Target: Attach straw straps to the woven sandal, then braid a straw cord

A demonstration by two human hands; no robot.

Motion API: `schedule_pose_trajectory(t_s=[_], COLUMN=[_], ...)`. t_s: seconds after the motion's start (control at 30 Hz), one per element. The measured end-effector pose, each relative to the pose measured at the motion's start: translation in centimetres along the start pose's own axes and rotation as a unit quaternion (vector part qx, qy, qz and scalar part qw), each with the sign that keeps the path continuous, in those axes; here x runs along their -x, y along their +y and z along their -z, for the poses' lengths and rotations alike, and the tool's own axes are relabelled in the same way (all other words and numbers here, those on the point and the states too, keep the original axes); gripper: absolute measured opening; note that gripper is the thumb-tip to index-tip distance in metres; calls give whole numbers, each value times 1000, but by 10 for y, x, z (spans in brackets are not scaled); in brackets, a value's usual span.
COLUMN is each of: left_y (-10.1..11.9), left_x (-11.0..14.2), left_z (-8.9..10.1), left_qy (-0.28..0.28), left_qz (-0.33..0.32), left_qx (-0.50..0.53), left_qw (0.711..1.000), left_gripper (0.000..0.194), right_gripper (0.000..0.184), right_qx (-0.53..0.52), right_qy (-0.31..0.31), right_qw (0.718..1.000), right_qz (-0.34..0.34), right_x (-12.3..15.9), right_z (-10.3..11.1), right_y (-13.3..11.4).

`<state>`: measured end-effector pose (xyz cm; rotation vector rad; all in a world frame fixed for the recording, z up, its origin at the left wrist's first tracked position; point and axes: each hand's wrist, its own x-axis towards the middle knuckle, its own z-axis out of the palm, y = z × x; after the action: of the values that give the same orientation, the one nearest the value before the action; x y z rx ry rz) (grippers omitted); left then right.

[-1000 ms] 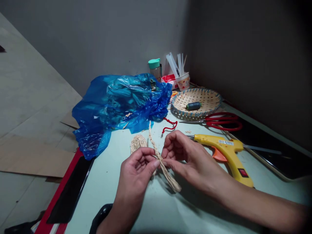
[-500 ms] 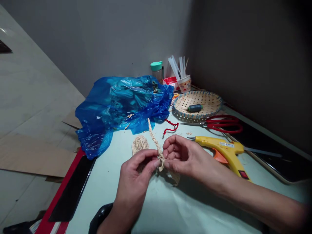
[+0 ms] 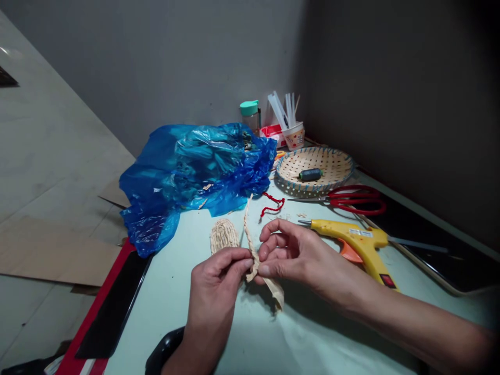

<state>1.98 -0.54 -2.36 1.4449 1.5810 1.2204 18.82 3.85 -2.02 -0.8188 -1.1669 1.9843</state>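
Observation:
Between my hands is a pale, twisted braid of dry plant fibre (image 3: 250, 234), its thin end pointing away from me. My left hand (image 3: 219, 281) pinches the braid's near end from the left, thumb against forefinger. From the right, my right hand (image 3: 292, 250) grips the same end between thumb and fingers. A flat loose strip (image 3: 275, 294) hangs out below my right hand. Just beyond my left hand lies an oval coil of the same pale braid (image 3: 224, 234), its near part hidden by the fingers.
A yellow glue gun (image 3: 355, 234), red-handled scissors (image 3: 351, 199) and a dark phone-like slab (image 3: 425, 245) lie right. Behind are a woven basket (image 3: 328, 156) with a thread spool (image 3: 310, 174), a cup of glue sticks (image 3: 294, 136), a blue plastic bag (image 3: 195, 161) and red cord (image 3: 279, 202).
The braid has turned in my fingers, its far tip shifting right and a little nearer. More of the loose strip shows beneath my right hand. Both hands keep their hold.

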Motion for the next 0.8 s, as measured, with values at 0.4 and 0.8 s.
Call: schedule_pose_trajectory(t_s=[0.4,0.8], left_y=[5,4], left_x=[6,10], left_z=[2,1], left_qy=[-60,-37], left_qz=[-139,-150], left_qx=[-60,-152], left_qw=[987,976], left_gripper=[35,20], right_gripper=[39,18], right_qx=[4,113], right_qy=[20,-7], right_qw=[999,990], right_qz=[28,82], right_x=[-2,2], right_z=[-1,2], right_y=[4,1])
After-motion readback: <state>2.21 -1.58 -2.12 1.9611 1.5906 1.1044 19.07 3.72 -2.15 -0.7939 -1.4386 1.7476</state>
